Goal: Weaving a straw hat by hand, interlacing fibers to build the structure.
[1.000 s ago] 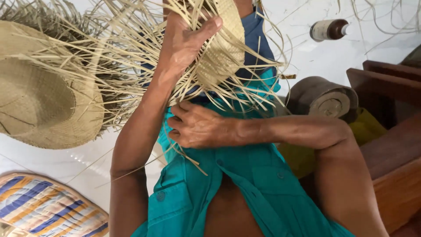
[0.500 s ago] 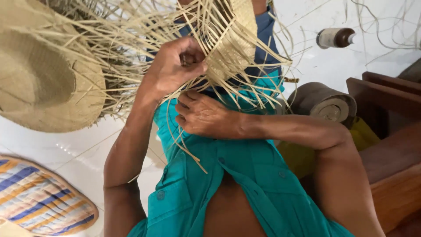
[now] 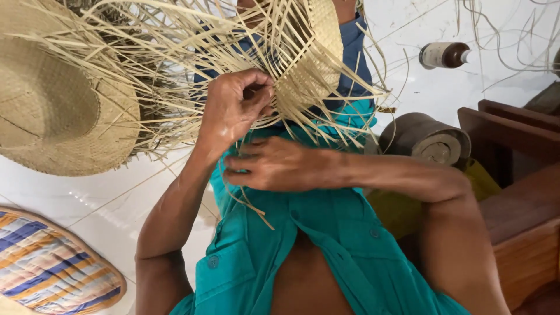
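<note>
Two hands are engaged: pale flat straw strands (image 3: 303, 111) are pinched by the clenched left hand (image 3: 236, 108); below its fingers, the right hand (image 3: 274, 164) is held loosely curled against loose strands.

Bright, even daylight fills the view; the white floor (image 3: 87, 204) glares and blows out near the bottle (image 3: 444, 55). Shadows are soft, deepest under the hat (image 3: 58, 111) and beside the wood (image 3: 519, 221). Focus is fairly sharp, with slight softness and stretch at the edges
</note>
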